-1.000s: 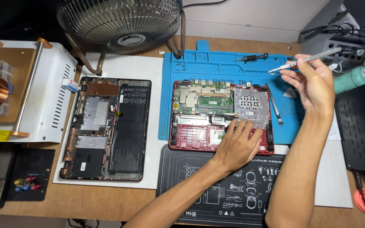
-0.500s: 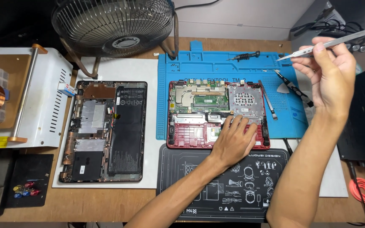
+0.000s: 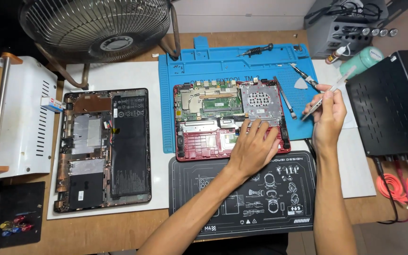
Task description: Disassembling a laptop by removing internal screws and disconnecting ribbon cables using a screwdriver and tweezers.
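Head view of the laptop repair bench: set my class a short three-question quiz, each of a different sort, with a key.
1. True or false: the left hand rests flat on the red laptop base.
2. What does the right hand hold?
A. tweezers
B. a hammer
C. a brush
3. Fill in: the red laptop base lies on a ___ mat.

Key: 1 true; 2 A; 3 blue.

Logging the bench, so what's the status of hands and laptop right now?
Left hand flat on the opened red laptop. Right hand holds tweezers above the blue mat. Screwdriver lies beside it; nothing blocks the board.
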